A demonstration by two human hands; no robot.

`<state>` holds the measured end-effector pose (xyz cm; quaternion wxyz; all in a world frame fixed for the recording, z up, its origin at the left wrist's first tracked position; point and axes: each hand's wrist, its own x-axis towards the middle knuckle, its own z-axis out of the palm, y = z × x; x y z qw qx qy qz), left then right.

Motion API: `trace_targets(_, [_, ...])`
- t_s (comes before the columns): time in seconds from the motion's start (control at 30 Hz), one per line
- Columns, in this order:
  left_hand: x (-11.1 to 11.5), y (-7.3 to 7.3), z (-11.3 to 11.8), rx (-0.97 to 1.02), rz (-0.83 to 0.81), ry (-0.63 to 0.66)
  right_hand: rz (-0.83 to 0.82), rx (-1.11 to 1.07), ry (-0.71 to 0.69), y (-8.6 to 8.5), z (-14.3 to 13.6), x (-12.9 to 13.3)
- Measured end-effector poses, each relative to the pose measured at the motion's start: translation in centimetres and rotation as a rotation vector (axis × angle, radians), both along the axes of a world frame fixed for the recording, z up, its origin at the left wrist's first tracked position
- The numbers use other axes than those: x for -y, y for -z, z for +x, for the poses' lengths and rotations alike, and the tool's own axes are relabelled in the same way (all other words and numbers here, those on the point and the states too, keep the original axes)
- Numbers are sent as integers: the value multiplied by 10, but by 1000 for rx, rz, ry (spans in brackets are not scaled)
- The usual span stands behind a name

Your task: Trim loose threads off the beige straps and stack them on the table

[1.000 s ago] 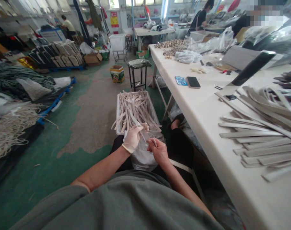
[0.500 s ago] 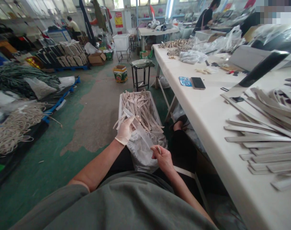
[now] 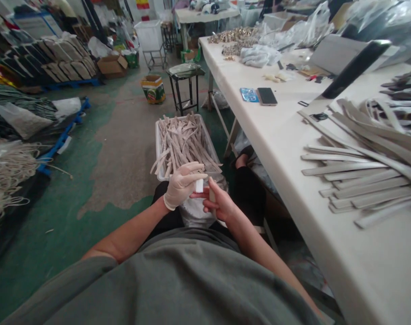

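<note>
My left hand [image 3: 182, 185], in a thin whitish glove, is in front of my lap with its fingers pressed together over a white strip [image 3: 199, 185]. Only a short piece of that strip shows below the fingertips. My right hand [image 3: 222, 202], bare, meets it from the right, fingertips close to the left ones. A beige strap [image 3: 212, 195] is between its thumb and fingers, mostly hidden by the hand. Just beyond the hands, a white plastic crate [image 3: 157, 135] holds a heap of beige straps [image 3: 183, 140]. Whitish plastic sheeting [image 3: 193, 216] lies below the hands.
At my right runs a long white-topped table [image 3: 276, 149] bearing flat grey-beige straps [image 3: 371, 185], a phone [image 3: 266, 96] and a black bar [image 3: 357, 67]. A black stool [image 3: 185, 85] stands past the crate. Coiled cords [image 3: 9, 180] lie at left by a blue pallet [image 3: 65, 140].
My hands have come together; before, a long translucent whitish strip stretched between them. Now only a short white piece shows. The view has tilted down and shifted right.
</note>
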<state>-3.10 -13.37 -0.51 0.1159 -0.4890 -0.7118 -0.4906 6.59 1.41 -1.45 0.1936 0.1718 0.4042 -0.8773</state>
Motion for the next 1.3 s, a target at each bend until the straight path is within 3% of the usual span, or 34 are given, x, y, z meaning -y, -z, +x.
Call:
trace_targets(0.13, [8,6,6,-229,-112,54,-26,5,128,6,-12,4])
trace_targets(0.23, [16,11,11,-272,-157,56,158,-59,186,7,-17,-1])
trace_targets(0.3, [21,16,18,-162,-161,24,306,-119,244,7,-19,-4])
trace_targets(0.37, [21,24,26,105,-92,-51,455,-187,296,9,-21,-7])
trace_targets(0.43, [17,32,34,532,42,-116,594,-247,315,12,-23,-10])
trace_targets(0.57, [6,39,42,1400,165,-32,838,-362,259,23,-23,-12])
trace_targets(0.67, [1,38,41,1648,105,23,1093,-429,198,25,-20,-12])
trace_targets(0.8, [3,39,40,1668,-65,107,1399,-481,107,20,-16,-14])
trace_targets(0.93, [3,42,40,1603,-248,205,1579,-547,57,20,-14,-17])
trace_targets(1.07, [-1,44,40,1495,-318,204,1645,-584,34,23,-12,-18])
trace_targets(1.3, [-5,55,41,1510,-258,188,1660,-596,61,28,-8,-20])
